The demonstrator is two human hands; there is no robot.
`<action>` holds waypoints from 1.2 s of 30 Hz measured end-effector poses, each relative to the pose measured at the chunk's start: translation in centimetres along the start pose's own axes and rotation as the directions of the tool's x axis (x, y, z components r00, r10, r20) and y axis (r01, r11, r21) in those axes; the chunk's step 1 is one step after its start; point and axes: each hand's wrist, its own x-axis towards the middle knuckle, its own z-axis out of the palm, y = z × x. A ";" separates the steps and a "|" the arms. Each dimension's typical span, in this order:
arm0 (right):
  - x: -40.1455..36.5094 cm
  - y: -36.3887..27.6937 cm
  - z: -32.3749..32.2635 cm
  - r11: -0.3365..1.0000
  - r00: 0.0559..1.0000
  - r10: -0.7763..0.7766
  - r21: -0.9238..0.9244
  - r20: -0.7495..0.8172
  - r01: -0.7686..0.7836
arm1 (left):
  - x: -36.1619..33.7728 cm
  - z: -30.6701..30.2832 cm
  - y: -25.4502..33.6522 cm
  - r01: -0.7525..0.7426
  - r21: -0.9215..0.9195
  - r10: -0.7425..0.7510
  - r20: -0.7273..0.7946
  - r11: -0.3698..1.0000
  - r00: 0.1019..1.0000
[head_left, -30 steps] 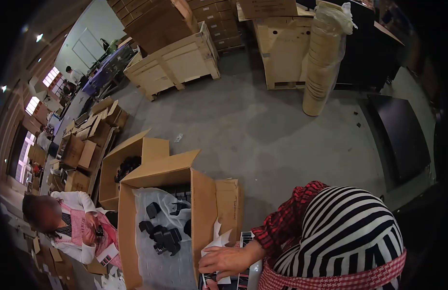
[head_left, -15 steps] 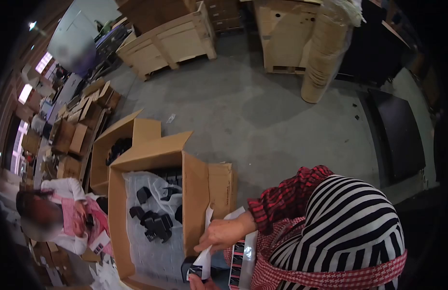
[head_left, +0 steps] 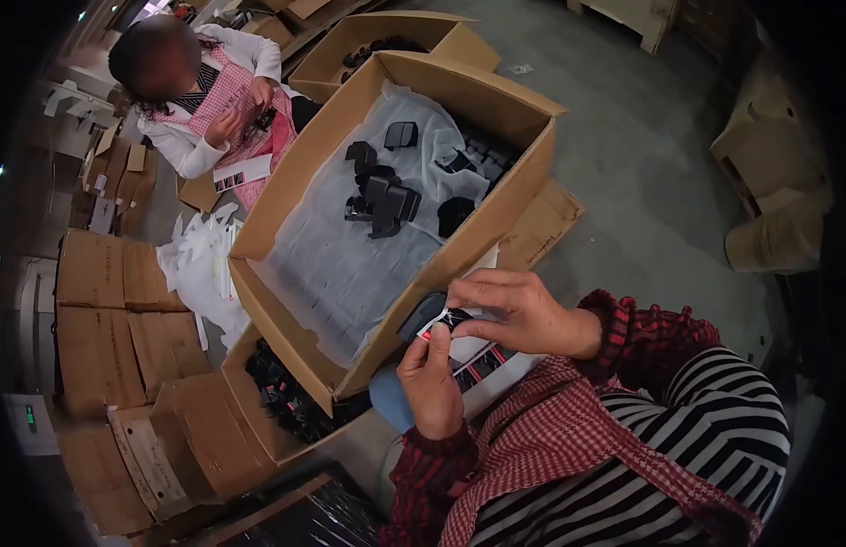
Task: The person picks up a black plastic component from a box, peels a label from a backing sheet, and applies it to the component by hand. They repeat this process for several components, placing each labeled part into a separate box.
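Observation:
My left hand (head_left: pixel 432 378) is closed around a black plastic part (head_left: pixel 421 314), with the thumb lying on its near side. A black, red and white sticker (head_left: pixel 434 326) lies against that part. My right hand (head_left: pixel 519 310) touches the same part, its thumb and fingertips pinched at the sticker's edge; exactly what is between them is hard to see. A sheet of stickers (head_left: pixel 482 365) rests on my lap just below the hands. Directly ahead stands an open cardboard box (head_left: pixel 395 314), where several loose black parts (head_left: pixel 382 201) lie on a translucent plastic sheet (head_left: pixel 318 273).
Across the box sits a co-worker (head_left: pixel 208 109) with a sticker sheet (head_left: pixel 243 173). Another open box (head_left: pixel 441 32) stands behind, and a lower box of black parts (head_left: pixel 290 401) is nearer. White scrap paper (head_left: pixel 204 264) and stacked cartons (head_left: pixel 99 356) are at left.
The view has swung left and down, so the box and both hands appear nearer the middle. My right hand has moved from holding a white strip to the sticker on the part.

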 end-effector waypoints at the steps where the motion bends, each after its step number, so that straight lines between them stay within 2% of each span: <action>1: 0.1 0.0 0.1 1.000 1.000 0.004 0.001 0.003 -0.004 | 0.0 -0.1 -0.1 0.000 -0.019 0.000 0.011 1.000 1.000; 3: 0.4 -0.1 -0.2 0.976 0.987 0.160 0.148 0.003 -0.159 | 0.0 0.0 -0.1 -0.010 0.012 0.010 -0.009 1.000 1.000; 8: 0.3 0.1 -0.9 0.962 0.967 0.242 0.109 0.085 -0.250 | 0.0 0.4 0.1 0.005 0.052 -0.006 0.012 0.999 1.000; 10: 0.3 0.1 -0.9 0.953 0.960 0.265 0.125 0.095 -0.275 | -0.1 1.0 0.6 -0.028 0.149 0.029 -0.003 0.988 1.000; 12: 0.4 0.3 -1.1 0.902 0.942 0.290 0.281 0.171 -0.329 | 0.1 2.2 1.8 -0.058 0.135 0.055 0.026 0.989 0.998; 13: 0.4 0.4 -1.2 0.902 0.942 0.287 0.283 0.173 -0.327 | 0.2 2.5 2.3 -0.092 0.119 0.085 0.060 0.989 0.995; 14: 0.4 0.5 -1.3 0.908 0.947 0.268 0.283 0.177 -0.310 | 0.4 2.1 2.4 -0.095 0.121 0.089 0.058 0.988 0.994; 16: 0.6 0.4 -1.3 0.914 0.952 0.248 0.283 0.180 -0.292 | 0.9 0.6 2.4 -0.086 0.299 0.002 0.271 0.950 0.963; 17: 0.6 0.2 -1.3 0.955 0.976 0.188 0.210 0.113 -0.209 | 1.0 0.1 2.2 -0.086 0.298 0.003 0.269 0.951 0.963; 18: 0.6 0.1 -1.2 0.983 0.991 0.122 0.129 0.050 -0.127 | 1.1 -0.3 1.9 -0.006 0.314 -0.079 0.257 0.949 0.963; 19: 0.6 0.2 -1.1 0.983 0.991 0.123 0.130 0.050 -0.128 | 1.2 -0.7 1.6 0.075 0.330 -0.162 0.244 0.941 0.956; 21: 0.2 0.7 -0.9 0.984 0.990 -0.130 -0.128 -0.055 0.122 | 1.5 -0.7 0.5 0.108 0.329 -0.188 0.222 0.938 0.957; 22: 0.0 1.1 -0.8 0.984 0.990 -0.128 -0.130 -0.058 0.119 | 1.6 -0.6 0.3 0.138 0.328 -0.212 0.201 0.935 0.956; 24: -0.3 1.6 -0.9 0.945 0.970 -0.229 -0.258 -0.079 0.202 | 1.4 0.0 0.6 0.180 0.335 -0.247 0.169 0.925 0.954; 26: -0.2 1.9 -1.8 0.938 0.962 -0.256 -0.265 -0.090 0.225 | 1.4 0.1 0.5 0.222 0.340 -0.281 0.135 0.914 0.950; 28: 0.0 2.0 -2.7 0.931 0.955 -0.281 -0.270 -0.099 0.246 | 1.5 -0.5 -0.4 0.209 0.322 -0.289 0.225 0.923 0.931; 30: 0.2 1.8 -3.7 0.933 0.947 -0.282 -0.274 -0.152 0.234 | 1.3 -0.5 -0.8 0.256 0.271 -0.320 0.225 0.928 0.920; 32: 0.1 2.1 -4.0 0.918 0.941 -0.308 -0.303 -0.142 0.255 | 1.2 0.2 -0.7 0.300 0.221 -0.348 0.231 0.928 0.908; 34: -0.2 2.5 -3.9 0.969 0.977 -0.190 -0.180 -0.100 0.170 | 0.9 1.5 0.3 0.263 0.194 -0.296 0.169 0.945 0.940; 35: -0.2 2.7 -4.0 0.969 0.977 -0.190 -0.182 -0.099 0.170 | 1.0 1.2 0.4 0.263 0.194 -0.296 0.170 0.945 0.940; 36: -0.2 2.8 -4.1 0.938 0.964 -0.263 -0.242 -0.041 0.246 | 1.3 0.6 0.6 0.265 0.128 -0.288 0.212 0.956 0.934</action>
